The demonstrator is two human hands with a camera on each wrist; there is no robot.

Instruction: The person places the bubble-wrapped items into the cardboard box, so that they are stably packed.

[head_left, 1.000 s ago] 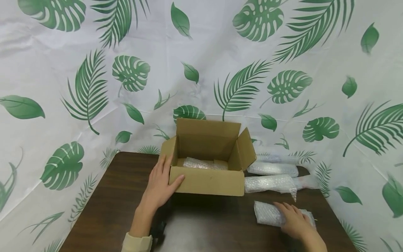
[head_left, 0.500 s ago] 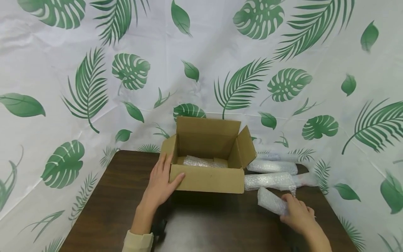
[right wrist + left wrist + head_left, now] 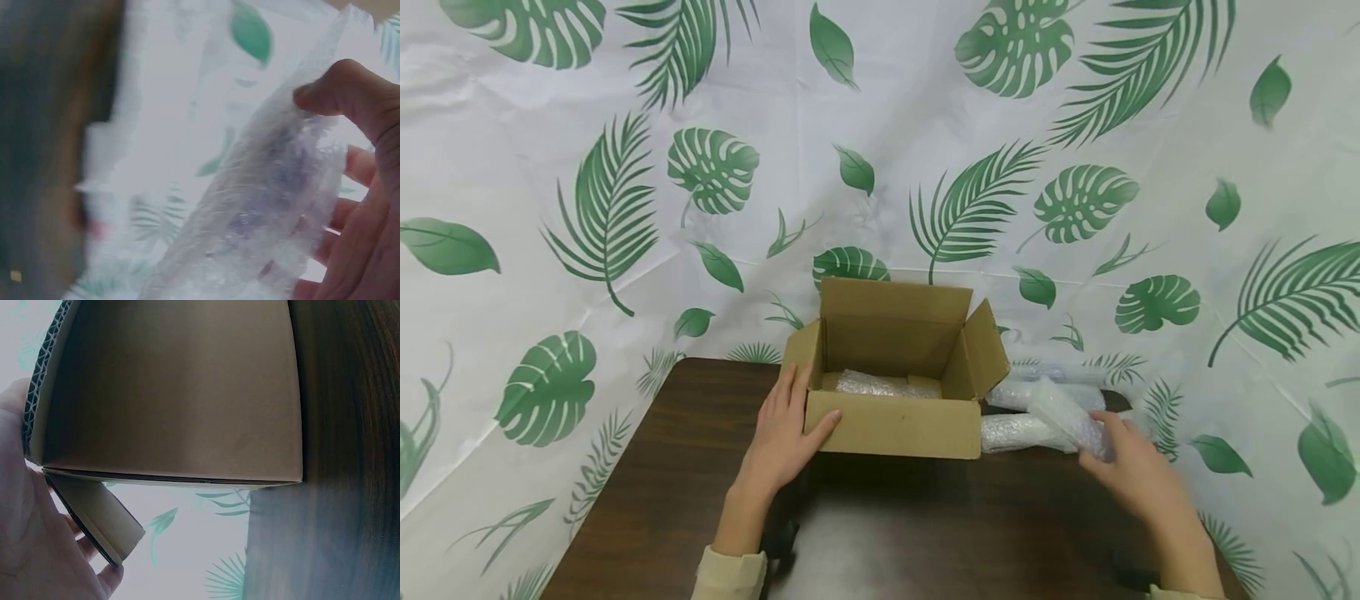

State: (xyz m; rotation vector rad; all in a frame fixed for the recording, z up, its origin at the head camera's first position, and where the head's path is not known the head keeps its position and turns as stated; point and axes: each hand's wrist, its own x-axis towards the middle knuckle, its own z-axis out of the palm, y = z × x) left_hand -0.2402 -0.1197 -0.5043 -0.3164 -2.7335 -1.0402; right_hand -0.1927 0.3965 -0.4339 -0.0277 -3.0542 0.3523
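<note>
Head view: set above the near side of the dark brown wooden table [image 3: 925, 533], facing forward and down toward the white sheet printed with green leaves [image 3: 887, 108]; widest coverage. Left wrist view: close range, turned sideways, table along its right edge; the open brown cardboard box [image 3: 895, 429] dominates. Right wrist view: close range, across the clear bubble-wrap roll [image 3: 1070, 419] toward the sheet; left margin blurred. Head and left wrist share box and left hand [image 3: 785, 433]; head and right wrist, roll and right hand [image 3: 1135, 467].
</note>
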